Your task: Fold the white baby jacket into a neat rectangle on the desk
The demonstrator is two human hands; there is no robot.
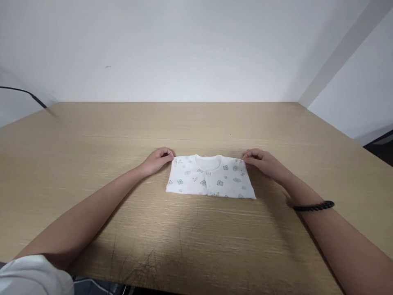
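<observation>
A small white baby shirt (211, 180) with a print of little green and pink animals lies folded flat on the wooden table (196, 233). Its round neckline faces the far side, and a front placket runs down the middle. My left hand (159, 159) pinches the upper left corner of the shirt between thumb and fingers. At the upper right corner, my right hand (260, 162) holds the cloth in a similar pinch. A black beaded bracelet (315, 206) circles my right wrist.
A white wall (196, 53) rises behind the table's far edge. At the far left a black cable (32, 95) reaches the tabletop. A dark object (380, 146) stands beyond the right edge. Scratches mark the wood near the front edge.
</observation>
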